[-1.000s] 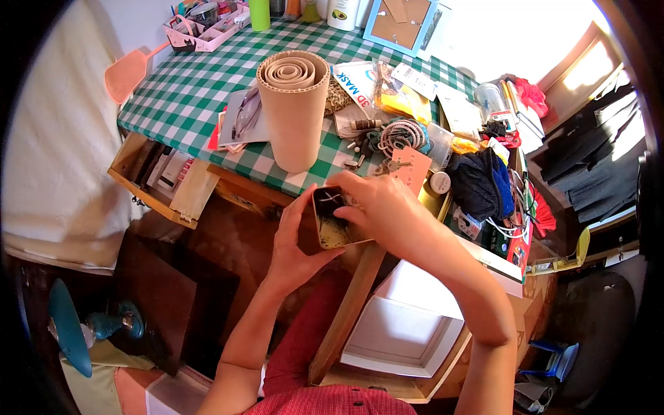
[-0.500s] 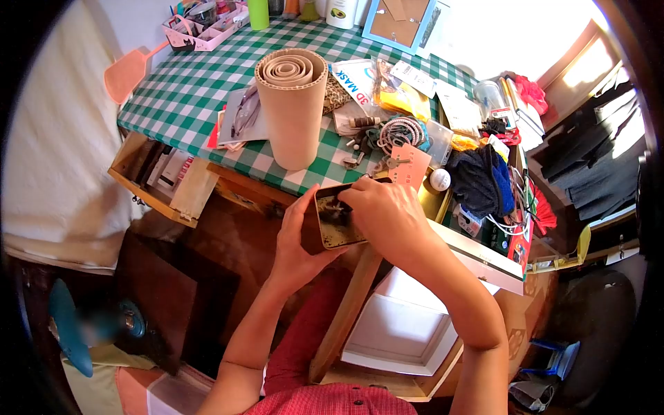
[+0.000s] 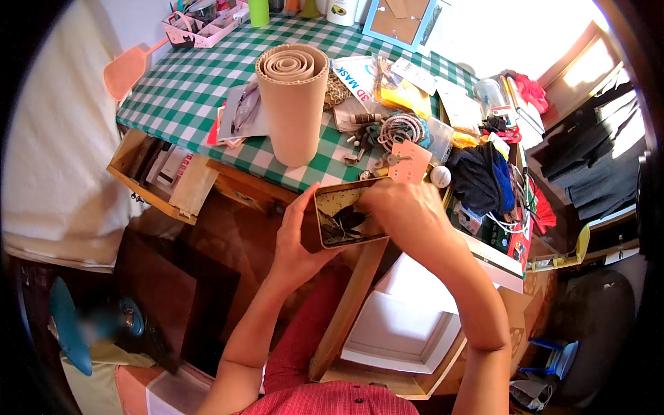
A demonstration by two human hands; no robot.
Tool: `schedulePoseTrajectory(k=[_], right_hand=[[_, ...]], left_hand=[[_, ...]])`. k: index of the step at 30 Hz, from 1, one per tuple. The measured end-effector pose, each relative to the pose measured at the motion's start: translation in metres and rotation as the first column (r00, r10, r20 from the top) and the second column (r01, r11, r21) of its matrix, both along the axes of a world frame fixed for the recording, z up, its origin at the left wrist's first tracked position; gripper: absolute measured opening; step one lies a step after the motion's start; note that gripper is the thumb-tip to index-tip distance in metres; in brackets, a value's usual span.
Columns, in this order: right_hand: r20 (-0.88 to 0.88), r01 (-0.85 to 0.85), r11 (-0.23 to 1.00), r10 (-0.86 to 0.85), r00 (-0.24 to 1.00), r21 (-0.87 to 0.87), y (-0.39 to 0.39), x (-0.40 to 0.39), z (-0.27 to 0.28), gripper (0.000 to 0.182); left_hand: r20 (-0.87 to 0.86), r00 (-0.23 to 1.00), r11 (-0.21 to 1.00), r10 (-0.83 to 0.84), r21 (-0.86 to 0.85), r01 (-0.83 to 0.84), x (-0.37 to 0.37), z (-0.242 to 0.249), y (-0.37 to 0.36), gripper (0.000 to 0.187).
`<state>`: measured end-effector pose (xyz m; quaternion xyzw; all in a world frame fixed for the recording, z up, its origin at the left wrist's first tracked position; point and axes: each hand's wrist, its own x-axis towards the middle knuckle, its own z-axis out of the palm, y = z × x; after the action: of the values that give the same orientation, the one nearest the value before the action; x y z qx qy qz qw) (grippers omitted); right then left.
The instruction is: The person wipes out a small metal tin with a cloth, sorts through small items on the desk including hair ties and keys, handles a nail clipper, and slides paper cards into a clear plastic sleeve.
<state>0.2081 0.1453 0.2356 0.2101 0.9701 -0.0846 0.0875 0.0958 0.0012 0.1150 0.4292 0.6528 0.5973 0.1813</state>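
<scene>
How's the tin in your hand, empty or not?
Not empty: small dark things lie inside the tin, held by the left hand.

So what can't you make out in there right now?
All in the head view:
- Right hand's fingertips: hidden by the hand itself, which is blurred, so I can't tell if they hold anything.
- Dark bits in the tin: too small to name.
- Green container's top: cut off by the upper edge.
- Blue lamp's middle: lost in blur.
</scene>
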Motion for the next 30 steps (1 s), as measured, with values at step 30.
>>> schedulePoseTrajectory(k=[30], right_hand=[[-0.565, -0.253, 0.948, 0.103, 0.819, -0.195, 0.015, 0.006, -0.009, 0.012]], left_hand=[[-0.039, 0.997, 0.997, -0.063, -0.039, 0.062, 0.005, -0.004, -0.002, 0.087]])
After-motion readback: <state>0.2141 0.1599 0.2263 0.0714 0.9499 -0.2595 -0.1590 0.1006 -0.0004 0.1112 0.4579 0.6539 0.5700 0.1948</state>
